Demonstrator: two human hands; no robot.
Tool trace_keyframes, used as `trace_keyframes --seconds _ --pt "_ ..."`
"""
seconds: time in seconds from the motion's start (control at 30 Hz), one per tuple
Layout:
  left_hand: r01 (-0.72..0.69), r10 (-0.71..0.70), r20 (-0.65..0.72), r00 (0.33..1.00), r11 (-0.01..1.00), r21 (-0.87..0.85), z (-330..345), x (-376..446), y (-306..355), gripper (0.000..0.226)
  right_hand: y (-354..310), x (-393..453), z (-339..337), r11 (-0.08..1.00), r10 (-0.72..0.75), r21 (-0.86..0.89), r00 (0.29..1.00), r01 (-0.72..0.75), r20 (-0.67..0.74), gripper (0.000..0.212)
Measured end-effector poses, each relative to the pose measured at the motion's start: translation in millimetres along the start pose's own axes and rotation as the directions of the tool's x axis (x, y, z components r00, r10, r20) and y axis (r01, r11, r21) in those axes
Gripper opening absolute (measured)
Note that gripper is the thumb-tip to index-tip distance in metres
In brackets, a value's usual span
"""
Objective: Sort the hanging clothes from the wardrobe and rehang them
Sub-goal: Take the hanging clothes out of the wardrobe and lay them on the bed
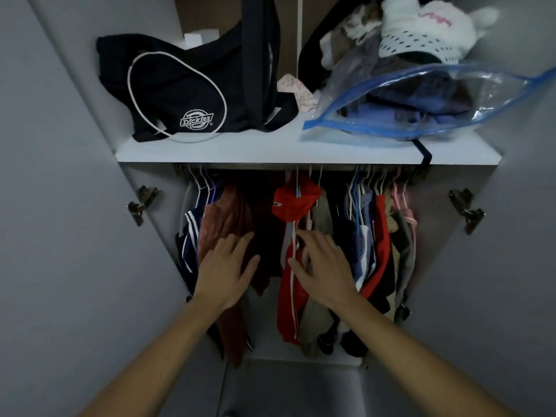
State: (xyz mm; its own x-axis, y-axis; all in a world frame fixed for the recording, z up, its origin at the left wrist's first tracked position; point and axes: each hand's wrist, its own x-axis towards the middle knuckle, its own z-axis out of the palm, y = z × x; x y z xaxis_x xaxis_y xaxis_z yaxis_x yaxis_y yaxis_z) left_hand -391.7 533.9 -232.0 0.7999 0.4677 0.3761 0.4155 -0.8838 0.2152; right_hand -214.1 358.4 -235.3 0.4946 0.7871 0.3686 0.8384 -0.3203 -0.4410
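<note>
Bare forearms — no sleeves, rings or watch.

Dim, bluish light; wide-angle edge distortion.

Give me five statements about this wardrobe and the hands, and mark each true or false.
1. The left hand lies with straight fingers on the rust-brown garment. True.
2. The black bag hangs from the rail. False: it sits on the white shelf above the rail.
3. The right hand reaches among the clothes beside the red striped garment. True.
4. The red cap lies on the shelf. False: it hangs below the shelf, at the rail.
5. The clear bag with blue edging is empty. False: folded fabric shows inside.
</note>
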Motion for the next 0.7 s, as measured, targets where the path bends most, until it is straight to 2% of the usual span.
trace_keyframes --seconds 0.23,0.47,0.6,0.7 --pt "-0.08 0.083 0.037 0.996 0.993 -0.09 49.9 66.3 -25.2 0.062 15.1 31.6 19.2 0.992 0.086 -0.091 0.995 -0.09 -0.05 0.065" --pt "-0.095 0.121 0.126 0.985 0.977 -0.189 93.8 140.9 -55.1 0.066 19.4 90.4 49.3 0.969 0.161 -0.177 0.984 -0.173 -0.078 0.063" --pt "-0.068 0.104 0.222 0.97 0.984 -0.165 117.7 181.8 -64.5 0.074 27.1 113.7 72.0 0.95 0.226 -0.203 0.971 -0.239 -0.083 0.066" --pt "-0.097 0.137 0.221 0.966 0.979 -0.18 129.7 201.9 -66.8 0.079 36.6 120.5 83.6 0.927 0.218 -0.29 0.971 -0.237 -0.096 0.065"
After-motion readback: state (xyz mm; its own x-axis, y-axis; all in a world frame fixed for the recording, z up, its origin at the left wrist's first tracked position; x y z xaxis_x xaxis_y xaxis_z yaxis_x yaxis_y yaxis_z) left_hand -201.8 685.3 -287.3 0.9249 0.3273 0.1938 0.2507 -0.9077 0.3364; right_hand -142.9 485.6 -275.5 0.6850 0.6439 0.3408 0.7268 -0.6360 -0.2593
